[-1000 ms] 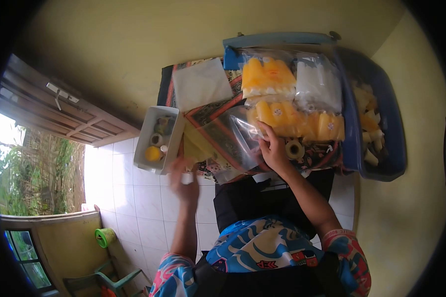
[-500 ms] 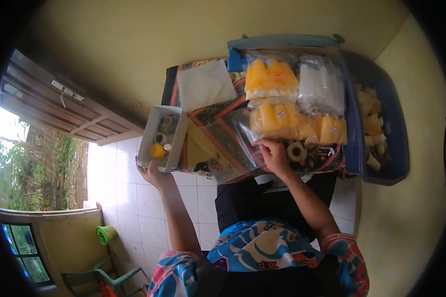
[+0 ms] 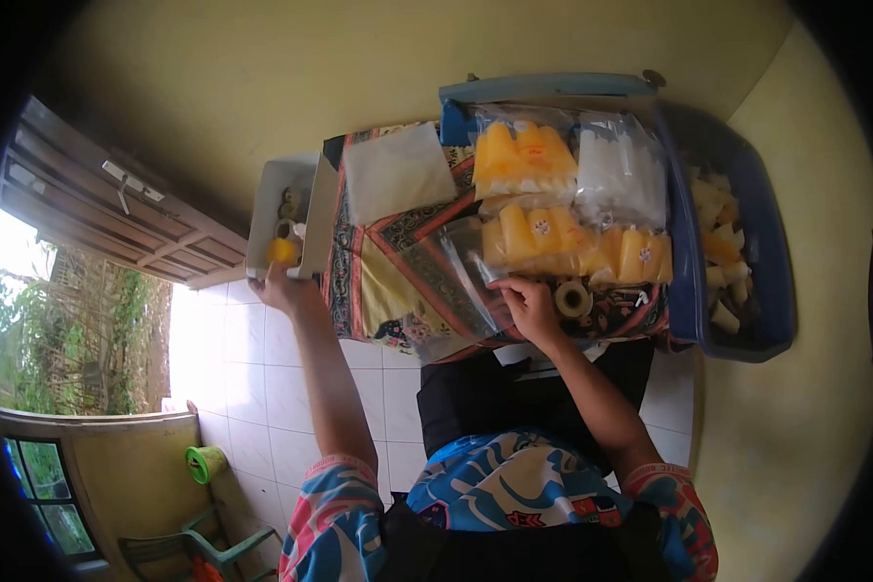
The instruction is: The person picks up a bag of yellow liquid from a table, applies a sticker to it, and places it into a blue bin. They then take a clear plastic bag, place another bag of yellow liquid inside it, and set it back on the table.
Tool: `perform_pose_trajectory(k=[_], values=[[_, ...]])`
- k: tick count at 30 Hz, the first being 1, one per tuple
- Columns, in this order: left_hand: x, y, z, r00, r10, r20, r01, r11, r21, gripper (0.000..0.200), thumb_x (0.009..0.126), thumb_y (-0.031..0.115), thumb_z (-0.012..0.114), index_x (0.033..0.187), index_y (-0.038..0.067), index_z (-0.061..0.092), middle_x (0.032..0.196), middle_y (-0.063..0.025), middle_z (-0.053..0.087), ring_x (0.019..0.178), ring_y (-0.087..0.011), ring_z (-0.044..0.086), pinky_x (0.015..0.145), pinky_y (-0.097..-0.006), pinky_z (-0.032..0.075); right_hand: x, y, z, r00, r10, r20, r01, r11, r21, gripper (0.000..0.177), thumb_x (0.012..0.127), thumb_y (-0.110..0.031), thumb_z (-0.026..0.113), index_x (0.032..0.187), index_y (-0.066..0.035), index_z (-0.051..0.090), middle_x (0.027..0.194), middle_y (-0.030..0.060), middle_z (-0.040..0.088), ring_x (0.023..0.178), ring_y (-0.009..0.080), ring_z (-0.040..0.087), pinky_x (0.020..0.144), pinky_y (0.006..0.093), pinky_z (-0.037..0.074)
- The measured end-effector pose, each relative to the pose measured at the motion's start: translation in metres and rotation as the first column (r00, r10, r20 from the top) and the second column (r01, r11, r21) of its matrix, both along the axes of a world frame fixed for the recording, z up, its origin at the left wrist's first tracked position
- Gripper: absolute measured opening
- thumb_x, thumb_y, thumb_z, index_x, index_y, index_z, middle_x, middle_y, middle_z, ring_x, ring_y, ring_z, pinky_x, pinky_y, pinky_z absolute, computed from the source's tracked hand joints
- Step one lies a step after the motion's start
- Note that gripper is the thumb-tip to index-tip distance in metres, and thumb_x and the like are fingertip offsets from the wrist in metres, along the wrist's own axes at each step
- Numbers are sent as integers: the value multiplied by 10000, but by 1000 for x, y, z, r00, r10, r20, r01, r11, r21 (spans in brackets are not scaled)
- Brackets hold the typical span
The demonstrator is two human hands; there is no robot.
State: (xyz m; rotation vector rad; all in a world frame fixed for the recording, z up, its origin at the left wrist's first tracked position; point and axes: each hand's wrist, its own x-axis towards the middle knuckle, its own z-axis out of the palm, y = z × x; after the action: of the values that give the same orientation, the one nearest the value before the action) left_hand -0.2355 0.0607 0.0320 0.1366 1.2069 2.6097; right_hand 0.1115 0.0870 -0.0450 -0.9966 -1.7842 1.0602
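Room: yellow wall behind, white floor tiles below.
Surface (image 3: 378,281): draped in patterned cloth, set against the wall.
Blue tub (image 3: 747,291): stood at the surface's right edge.
Clear bag (image 3: 466,262): lay mid-surface under the right hand (image 3: 529,306), whose fingers were bent on it; a pinch could not be told.
White tray (image 3: 272,209): beside the surface's left edge, its near end clasped by the left hand (image 3: 279,289).
Tape roll (image 3: 573,299): just right of the right hand.
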Motion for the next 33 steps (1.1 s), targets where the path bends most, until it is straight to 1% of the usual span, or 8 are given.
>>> perform_pose_trajectory(k=[12, 15, 18, 22, 23, 24, 27, 33], values=[[-16, 71, -49, 997, 80, 7, -79, 989, -128, 529, 754, -102, 490, 1263, -4, 383, 1231, -183, 474, 1086, -317, 570, 850, -424, 558, -3, 0, -17, 997, 3, -79, -8, 998, -67, 224, 908, 2, 565, 1094, 2, 688, 851, 137, 712, 648, 118, 648, 591, 261, 470], [-13, 56, -44, 996, -76, 53, 84, 980, -178, 567, 780, -61, 534, 1310, -18, 337, 1240, -171, 469, 1110, -311, 550, 897, -412, 528, -9, -1, -12, 997, -9, -70, 5, 998, -56, 228, 908, -6, 570, 1105, 9, 684, 843, 140, 709, 627, 119, 635, 591, 269, 472], [-10, 31, -58, 978, 76, -194, -116, 972, -204, 563, 808, 10, 596, 1321, -11, 367, 1293, -177, 457, 1132, -290, 531, 923, -402, 496, -15, 0, 0, 999, 1, -34, -2, 999, -49, 244, 907, -9, 572, 1127, 7, 677, 855, 147, 710, 631, 122, 636, 601, 277, 480], [42, -40, -58, 584, -279, -763, -135, 893, -430, 446, 788, 38, 686, 1204, 4, 529, 1192, -152, 575, 1047, -298, 590, 903, -386, 478, -24, 6, 3, 995, 54, 81, -53, 998, -21, 306, 920, 4, 542, 1214, 24, 624, 1023, 151, 701, 772, 141, 673, 692, 260, 519], [55, -57, -64, 369, -496, -786, -125, 811, -571, 349, 784, 60, 695, 1119, 21, 604, 1139, -158, 620, 1048, -321, 594, 902, -394, 476, -26, 10, 1, 985, 73, 157, -74, 997, -1, 329, 927, 12, 527, 1246, 34, 602, 1099, 149, 696, 837, 148, 689, 731, 248, 534], [85, -70, -57, 376, -611, -697, 59, 766, -640, 310, 734, 43, 743, 1029, 39, 646, 1010, -127, 654, 1001, -334, 612, 886, -400, 477, -29, 13, -9, 993, 84, 82, -81, 996, -40, 339, 927, 14, 519, 1258, 46, 586, 1108, 157, 689, 850, 154, 688, 721, 249, 540], [125, -89, -73, -67, -681, -729, -42, 732, -680, 454, 660, 104, 821, 1084, 103, 657, 1170, -103, 616, 1125, -313, 560, 962, -451, 436, -38, 20, -18, 988, 114, -104, -143, 933, -329, 374, 936, 18, 477, 1299, 99, 515, 1170, 193, 643, 915, 183, 675, 682, 262, 575], [126, -90, -83, 17, -700, -714, -49, 713, -700, 377, 683, 114, 744, 1052, 78, 673, 1144, -99, 627, 1113, -311, 575, 967, -459, 432, -40, 30, -26, 989, 89, -115, -113, 968, -223, 332, 963, 21, 447, 1284, 88, 503, 1186, 207, 623, 832, 220, 706, 715, 285, 593]])
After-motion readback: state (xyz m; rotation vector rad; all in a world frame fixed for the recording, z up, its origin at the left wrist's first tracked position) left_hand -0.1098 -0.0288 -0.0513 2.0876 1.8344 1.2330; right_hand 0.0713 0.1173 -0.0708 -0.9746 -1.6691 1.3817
